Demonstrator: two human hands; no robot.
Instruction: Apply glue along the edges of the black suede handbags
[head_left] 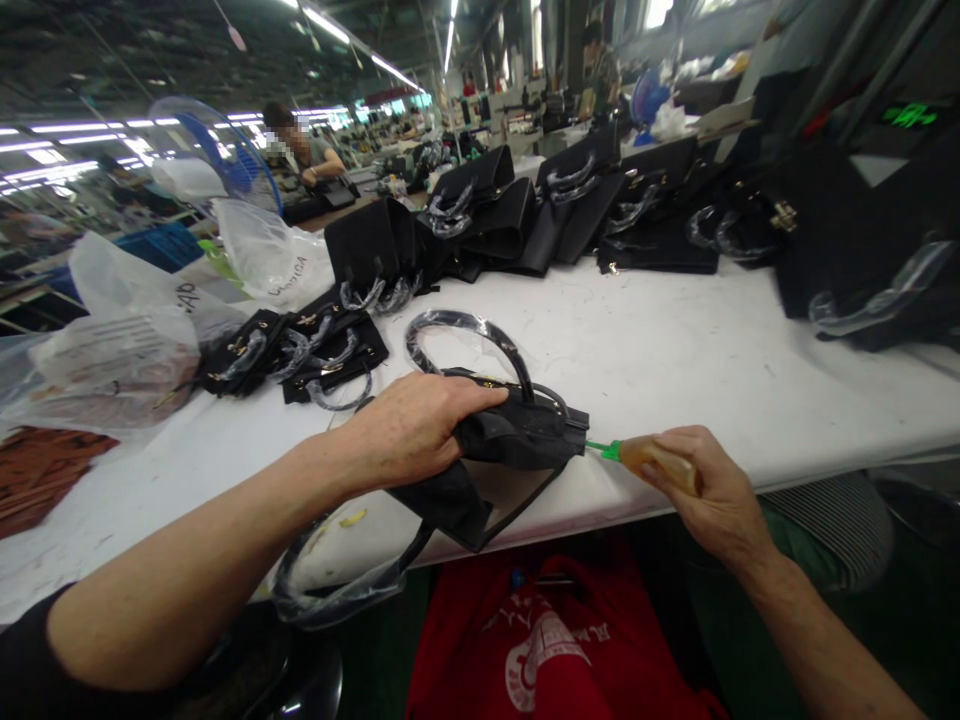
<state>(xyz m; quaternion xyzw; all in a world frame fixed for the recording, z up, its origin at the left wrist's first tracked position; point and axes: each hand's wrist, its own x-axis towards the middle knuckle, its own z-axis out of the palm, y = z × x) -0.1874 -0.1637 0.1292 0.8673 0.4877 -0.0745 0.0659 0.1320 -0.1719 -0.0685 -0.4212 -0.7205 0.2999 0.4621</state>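
Black handbag [517, 430] lies at the near edge of the table [645, 350], one film-wrapped handle [480, 325] arching up, second handle [330, 608] hanging past the edge. Probably light; panels look floppy, the seamed end stiffer. Film likely slippery, so better held by the body, close to the top edge. Left hand [412, 425] grips there, thumb on top, other fingers mostly hidden. Right hand [709, 485]: fingers clamped round an amber bottle [660, 465], green nozzle [611, 451] aimed at the bag's end; contact too small to confirm. Beyond, more black bags [367, 240].
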